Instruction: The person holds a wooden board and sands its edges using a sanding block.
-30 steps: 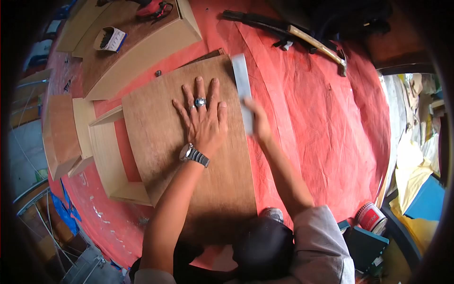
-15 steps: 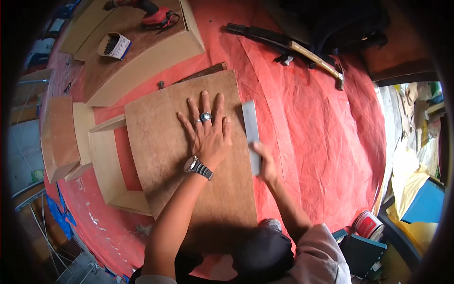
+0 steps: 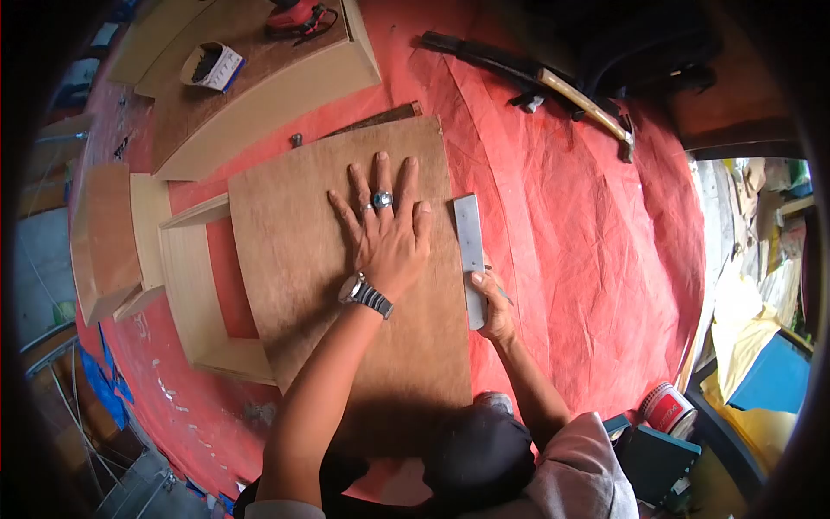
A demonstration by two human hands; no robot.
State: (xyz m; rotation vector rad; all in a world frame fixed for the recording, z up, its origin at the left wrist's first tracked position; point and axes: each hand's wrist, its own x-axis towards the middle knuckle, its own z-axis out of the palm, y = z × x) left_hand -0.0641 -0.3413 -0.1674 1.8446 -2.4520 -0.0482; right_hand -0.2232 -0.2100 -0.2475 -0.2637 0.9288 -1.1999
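A brown plywood panel (image 3: 346, 233) lies in the middle, over part of a pale wooden frame (image 3: 194, 285). My left hand (image 3: 389, 242) rests flat on the panel with its fingers spread, holding nothing. Rings and a wristwatch are on it. Beside the panel's right edge, my right hand (image 3: 493, 307) grips a flat grey metal-looking bar (image 3: 469, 233) near its lower end. The bar runs lengthwise along that edge. The fingers beneath the bar are partly hidden.
A wooden box (image 3: 268, 104) at the upper left carries a red power tool (image 3: 298, 19) and a carton of dark screws or nails (image 3: 212, 67). A hammer (image 3: 588, 105) lies at the upper right on red sheeting (image 3: 579, 233). At the lower right stands a paint can (image 3: 668, 410).
My right hand and the bar have moved down along the panel's right edge since the first frame. My left hand stays spread on the panel.
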